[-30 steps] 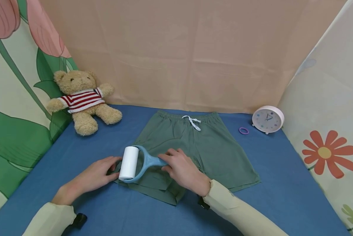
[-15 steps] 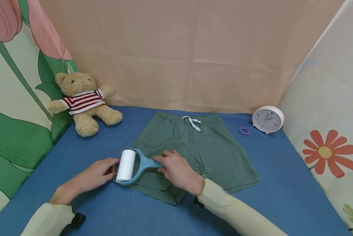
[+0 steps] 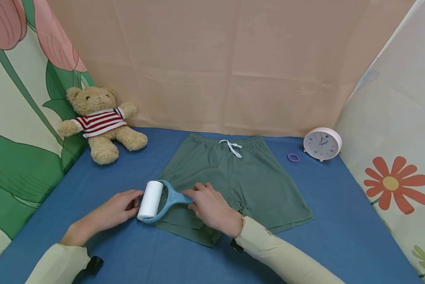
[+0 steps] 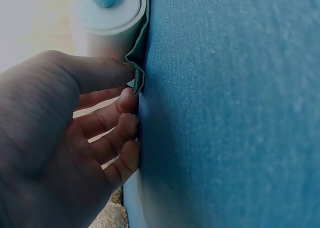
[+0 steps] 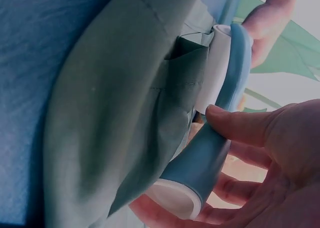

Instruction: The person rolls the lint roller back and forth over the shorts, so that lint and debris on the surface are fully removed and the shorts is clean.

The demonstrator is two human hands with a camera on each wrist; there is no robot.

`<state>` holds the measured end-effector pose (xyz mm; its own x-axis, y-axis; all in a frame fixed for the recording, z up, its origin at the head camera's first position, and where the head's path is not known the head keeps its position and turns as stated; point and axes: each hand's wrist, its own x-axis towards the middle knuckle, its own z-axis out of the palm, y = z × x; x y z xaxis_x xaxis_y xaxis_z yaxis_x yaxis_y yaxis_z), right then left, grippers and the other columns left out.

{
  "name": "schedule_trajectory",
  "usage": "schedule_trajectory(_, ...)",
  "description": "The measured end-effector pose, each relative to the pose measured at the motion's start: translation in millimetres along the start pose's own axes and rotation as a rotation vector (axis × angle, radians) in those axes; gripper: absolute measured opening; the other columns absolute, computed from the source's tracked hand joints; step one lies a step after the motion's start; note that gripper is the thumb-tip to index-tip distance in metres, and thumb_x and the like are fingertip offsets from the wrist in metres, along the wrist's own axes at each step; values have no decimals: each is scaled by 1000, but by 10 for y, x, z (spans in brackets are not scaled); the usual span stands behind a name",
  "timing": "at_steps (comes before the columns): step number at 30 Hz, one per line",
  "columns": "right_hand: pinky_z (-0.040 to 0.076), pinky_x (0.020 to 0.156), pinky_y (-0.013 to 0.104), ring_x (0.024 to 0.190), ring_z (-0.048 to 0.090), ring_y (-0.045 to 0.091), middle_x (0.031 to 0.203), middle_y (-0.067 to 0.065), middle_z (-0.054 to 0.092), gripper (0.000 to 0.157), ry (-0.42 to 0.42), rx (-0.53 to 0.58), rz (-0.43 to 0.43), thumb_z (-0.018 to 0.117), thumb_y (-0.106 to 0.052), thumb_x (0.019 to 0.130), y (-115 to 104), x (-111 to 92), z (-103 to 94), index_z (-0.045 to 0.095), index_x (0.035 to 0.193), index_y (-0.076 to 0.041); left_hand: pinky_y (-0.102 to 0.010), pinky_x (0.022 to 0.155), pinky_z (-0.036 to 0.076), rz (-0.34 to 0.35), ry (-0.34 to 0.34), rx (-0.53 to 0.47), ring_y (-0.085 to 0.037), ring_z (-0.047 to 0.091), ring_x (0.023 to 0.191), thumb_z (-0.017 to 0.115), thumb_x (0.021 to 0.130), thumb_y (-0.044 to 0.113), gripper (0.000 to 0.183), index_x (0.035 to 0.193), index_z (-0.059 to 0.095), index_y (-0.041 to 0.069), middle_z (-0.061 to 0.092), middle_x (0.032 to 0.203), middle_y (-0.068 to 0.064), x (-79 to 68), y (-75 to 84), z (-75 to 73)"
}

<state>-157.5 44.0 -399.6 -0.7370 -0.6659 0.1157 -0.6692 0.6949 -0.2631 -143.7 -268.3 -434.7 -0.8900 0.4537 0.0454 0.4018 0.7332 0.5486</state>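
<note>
Green shorts [image 3: 262,185] with a white drawstring lie spread on the blue cloth, the waistband toward the back. My right hand [image 3: 214,209] grips the light-blue handle of a lint roller [image 3: 150,200]. Its white roll rests on the left leg of the shorts, right at the outer hem. In the right wrist view, thumb and fingers wrap the handle [image 5: 200,160]. My left hand [image 3: 118,209] is just left of the roll. The left wrist view shows its thumb and fingertips pinching the hem corner of the shorts [image 4: 138,80] beside the roll's end.
A teddy bear [image 3: 102,122] in a striped shirt sits at the back left. Toward the back right stand a pink alarm clock [image 3: 321,144] and a small purple ring [image 3: 293,157]. Blue cloth [image 3: 155,260] covers the surface, with printed walls left and right.
The right hand has moved the lint roller left and slightly toward the front, up to the hem by the left hand. The left hand has shifted only slightly left.
</note>
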Motion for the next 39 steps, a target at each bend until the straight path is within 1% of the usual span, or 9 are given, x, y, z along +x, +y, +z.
schedule_trajectory(6, 41, 54, 25, 77, 44, 18, 104, 7, 61, 38, 4, 44, 8, 74, -13, 95, 12, -42, -5, 68, 132, -15, -28, 64, 39, -8, 3, -19, -4, 43, 67, 68, 97, 8, 28, 123, 60, 2, 48, 83, 7, 2, -13, 3)
schedule_trajectory(10, 41, 54, 25, 77, 44, 19, 105, 7, 61, 37, -3, 71, 27, 73, -12, 95, 24, -86, -34, 68, 132, -16, -28, 62, 39, -5, -11, -23, -4, 43, 65, 68, 96, 7, 33, 127, 60, -1, 47, 82, 7, 12, -22, -10)
schedule_trajectory(16, 42, 55, 26, 80, 45, 20, 106, 7, 61, 36, -20, 96, 50, 72, -11, 96, 56, -167, -92, 69, 132, -16, -27, 63, 39, 8, -20, -8, -3, 42, 65, 69, 95, 6, 35, 129, 61, 0, 47, 81, 7, 14, -21, -16)
schedule_trajectory(25, 42, 55, 26, 81, 46, 18, 103, 4, 59, 35, -28, 96, 70, 73, -12, 95, 143, -295, -144, 69, 130, -15, -27, 61, 38, -5, -23, -10, -4, 41, 63, 68, 96, 6, 37, 131, 60, -1, 47, 81, 6, 4, 4, -23)
schedule_trajectory(30, 43, 57, 27, 83, 48, 20, 106, 5, 60, 35, -30, 96, 77, 72, -12, 95, 198, -369, -174, 69, 130, -15, -27, 62, 38, -1, -22, -5, -3, 41, 64, 68, 96, 6, 36, 131, 60, -1, 46, 82, 6, 7, 5, -15)
schedule_trajectory(35, 42, 55, 28, 83, 47, 20, 106, 4, 59, 36, -46, 101, 105, 73, -10, 95, 240, -448, -219, 69, 130, -15, -27, 61, 38, -4, -27, -8, -3, 40, 63, 68, 96, 7, 37, 131, 60, -1, 46, 81, 6, 15, -6, -4)
schedule_trajectory(39, 42, 54, 27, 84, 47, 20, 104, 4, 59, 36, -48, 105, 109, 73, -9, 94, 293, -527, -256, 70, 129, -14, -27, 61, 38, -9, -28, -7, -4, 40, 62, 68, 96, 7, 37, 132, 60, -1, 46, 81, 6, 19, -5, -3)
